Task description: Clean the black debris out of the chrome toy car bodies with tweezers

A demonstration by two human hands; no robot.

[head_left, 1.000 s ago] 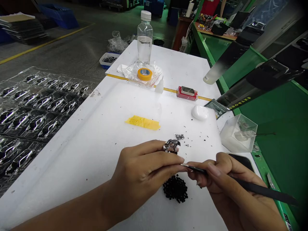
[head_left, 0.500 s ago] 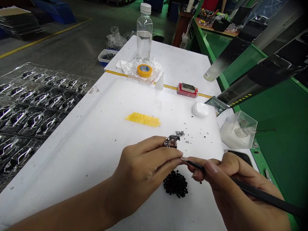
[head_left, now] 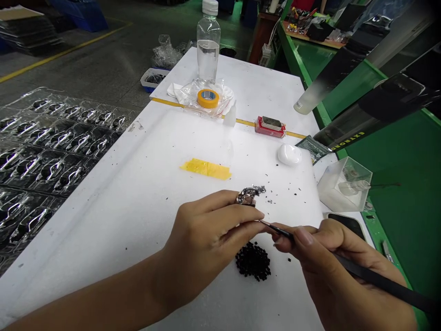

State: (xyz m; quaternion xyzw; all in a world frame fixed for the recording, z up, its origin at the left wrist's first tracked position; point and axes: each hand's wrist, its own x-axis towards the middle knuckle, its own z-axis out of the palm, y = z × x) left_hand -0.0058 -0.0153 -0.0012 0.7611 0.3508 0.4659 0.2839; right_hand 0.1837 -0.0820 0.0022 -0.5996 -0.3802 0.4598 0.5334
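My left hand [head_left: 206, 239] pinches a small shiny chrome piece [head_left: 246, 197], probably a moulded emblem, between its fingertips. My right hand [head_left: 320, 262] grips a slim black tool [head_left: 375, 278] with a fine metal tip [head_left: 266, 223], which rests close to my left fingers. Just beyond the chrome piece lies a small pile of silver flakes [head_left: 259, 189]. Below my hands sits a heap of black granules [head_left: 253, 261]. Both hands are over a white work board [head_left: 103, 220] dotted with black specks. A strip of yellow tape [head_left: 206, 168] is stuck to the board.
A water bottle [head_left: 208, 46], yellow tape roll [head_left: 208, 98], red box [head_left: 270, 127] and white rounded case [head_left: 289, 155] stand beyond the board. To the right are a clear cube [head_left: 344, 185] and a phone [head_left: 346, 224]. Blister trays [head_left: 51, 151] lie left.
The view has tilted, so the whole scene sits higher in the frame. The chrome piece has come closer to the silver flakes, and the tool tip stays by my left fingers.
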